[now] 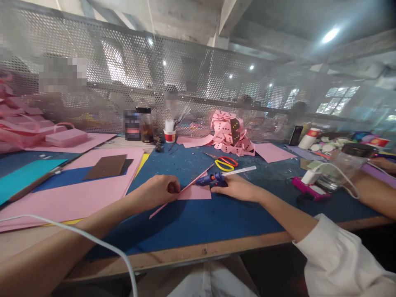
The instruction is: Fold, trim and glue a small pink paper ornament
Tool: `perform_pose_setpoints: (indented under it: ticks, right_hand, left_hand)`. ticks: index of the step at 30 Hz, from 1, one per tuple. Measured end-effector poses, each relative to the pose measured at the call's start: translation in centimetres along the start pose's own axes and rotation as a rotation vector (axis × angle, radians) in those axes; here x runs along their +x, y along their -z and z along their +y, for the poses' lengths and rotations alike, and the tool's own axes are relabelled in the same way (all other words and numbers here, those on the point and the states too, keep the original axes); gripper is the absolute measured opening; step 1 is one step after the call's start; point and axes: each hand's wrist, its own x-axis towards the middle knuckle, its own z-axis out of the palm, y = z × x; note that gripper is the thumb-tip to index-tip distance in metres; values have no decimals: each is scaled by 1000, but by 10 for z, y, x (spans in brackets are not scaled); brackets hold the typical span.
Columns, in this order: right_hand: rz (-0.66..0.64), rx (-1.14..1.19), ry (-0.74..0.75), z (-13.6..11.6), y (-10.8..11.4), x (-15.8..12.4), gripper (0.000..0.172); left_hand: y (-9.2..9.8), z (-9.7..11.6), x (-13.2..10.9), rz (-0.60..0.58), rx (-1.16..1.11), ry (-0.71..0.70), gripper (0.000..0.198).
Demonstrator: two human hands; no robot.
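Note:
My left hand (161, 189) is closed in a pinch on a long pink paper strip (185, 189) that slants across the blue tabletop (216, 218). My right hand (232, 187) is wrapped round the grip of a blue hot-glue gun (213, 178), whose white glue stick (239, 170) points to the right. The gun's nozzle sits at the strip, over a small pink paper sheet (198, 193) lying between both hands.
Scissors with red and yellow handles (225, 162) lie behind the gun. A heap of folded pink pieces (230, 134) stands at the back. Large pink sheets (77, 194) cover the left. Another person's arm (374, 192), a clear jar (343, 167) and a pink device (307, 189) sit right.

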Motion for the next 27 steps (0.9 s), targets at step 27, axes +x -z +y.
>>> perform_pose_setpoints:
  ticks: [27]
  right_hand:
    - [74,-129,-78,14,8,2,35]
  left_hand:
    - [-1,-3,2,-17,-17,-5,17]
